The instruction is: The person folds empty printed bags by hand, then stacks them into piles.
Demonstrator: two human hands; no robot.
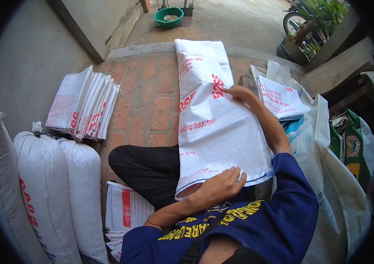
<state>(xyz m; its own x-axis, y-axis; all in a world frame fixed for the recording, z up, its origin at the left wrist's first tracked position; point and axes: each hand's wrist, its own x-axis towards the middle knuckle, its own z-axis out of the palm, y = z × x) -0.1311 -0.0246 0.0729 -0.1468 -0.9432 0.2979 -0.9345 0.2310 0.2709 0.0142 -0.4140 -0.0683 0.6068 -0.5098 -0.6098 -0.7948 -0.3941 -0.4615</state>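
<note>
A white woven sack [202, 145] with red and blue print lies lengthwise over my lap and the brick floor, folded lengthwise, its blue-edged end towards me. My left hand [223, 185] rests flat on that near end, fingers stretched out. Farther up, my right hand [240, 93] is at the sack's right edge by the large red letters, its fingers curled in on the cloth. The underside of the sack and the fingertips beneath the edge are hidden.
Folded sacks [83, 103] are stacked at left, above several full, tied white sacks [42, 189]. More folded sacks [125, 207] lie by my knee. At right are another folded pile [284, 97] and a large pale sack [328, 207]. A green basin [163, 20] stands ahead.
</note>
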